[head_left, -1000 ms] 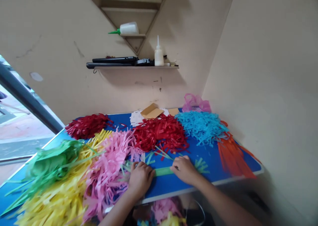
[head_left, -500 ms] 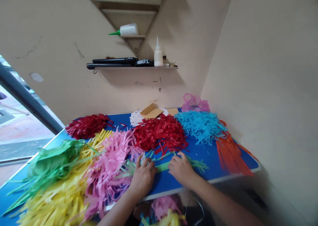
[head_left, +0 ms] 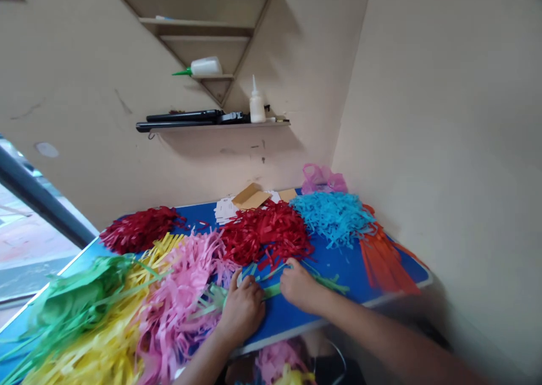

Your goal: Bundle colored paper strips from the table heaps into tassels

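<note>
A light green fringed paper strip (head_left: 272, 291) lies across the blue table near its front edge, with cut tassels spreading at both ends. My left hand (head_left: 244, 305) is closed over its left part, fingers bent down onto the paper. At the other side my right hand (head_left: 301, 286) is closed, thumb and fingertips pinched by a thin green strand at the upper edge. Their fingertips partly hide what each grips. Pink paper fringe (head_left: 182, 286) lies beside my left hand, and a red shredded pile (head_left: 269, 230) sits just beyond both hands.
Yellow fringe (head_left: 93, 340) and green fringe (head_left: 80, 289) cover the table's left side. Light blue shreds (head_left: 334, 215) and orange strips (head_left: 383, 261) lie right. Behind are another red pile (head_left: 141, 227), a brown envelope (head_left: 250, 196) and a pink bag (head_left: 324, 179). Glue bottles (head_left: 257, 107) stand on shelves.
My right hand has drawn its fingers in from a looser spread to a pinch. My left hand stays at the green strip. The view has tilted up and turned slightly right.
</note>
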`<move>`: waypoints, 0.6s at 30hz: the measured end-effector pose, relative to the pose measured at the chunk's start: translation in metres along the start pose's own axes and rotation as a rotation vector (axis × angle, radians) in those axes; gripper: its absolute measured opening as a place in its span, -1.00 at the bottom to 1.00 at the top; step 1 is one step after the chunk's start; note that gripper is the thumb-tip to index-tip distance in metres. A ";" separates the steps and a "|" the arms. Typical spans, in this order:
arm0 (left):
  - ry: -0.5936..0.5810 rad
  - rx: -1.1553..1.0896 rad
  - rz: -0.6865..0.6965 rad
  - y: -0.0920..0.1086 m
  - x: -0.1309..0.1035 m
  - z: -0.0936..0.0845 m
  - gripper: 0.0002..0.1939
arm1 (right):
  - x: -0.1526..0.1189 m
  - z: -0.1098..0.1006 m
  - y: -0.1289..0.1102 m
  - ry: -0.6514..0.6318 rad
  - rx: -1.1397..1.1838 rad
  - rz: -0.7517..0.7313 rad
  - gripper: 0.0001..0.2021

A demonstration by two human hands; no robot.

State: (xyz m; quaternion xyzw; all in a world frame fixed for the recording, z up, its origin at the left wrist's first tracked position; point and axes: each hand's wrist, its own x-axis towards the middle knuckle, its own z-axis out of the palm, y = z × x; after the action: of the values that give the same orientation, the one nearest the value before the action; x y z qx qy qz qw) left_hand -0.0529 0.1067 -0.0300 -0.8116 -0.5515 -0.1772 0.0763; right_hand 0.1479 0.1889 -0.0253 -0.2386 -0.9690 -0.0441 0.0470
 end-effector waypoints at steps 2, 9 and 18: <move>0.020 0.014 -0.012 0.002 0.002 0.000 -0.93 | 0.000 -0.006 0.000 0.009 0.008 0.054 -0.87; 0.023 0.119 -0.034 0.011 0.002 0.000 -0.79 | -0.005 -0.009 -0.031 0.104 0.060 0.167 -0.86; -0.075 -0.122 -0.203 -0.007 -0.032 -0.009 -0.78 | -0.037 0.007 0.003 0.065 0.272 0.317 -0.81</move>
State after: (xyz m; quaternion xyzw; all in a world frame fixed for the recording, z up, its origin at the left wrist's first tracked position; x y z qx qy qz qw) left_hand -0.0716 0.0788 -0.0344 -0.7606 -0.6217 -0.1867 -0.0122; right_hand 0.1814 0.1754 -0.0364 -0.3780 -0.9143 0.0872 0.1165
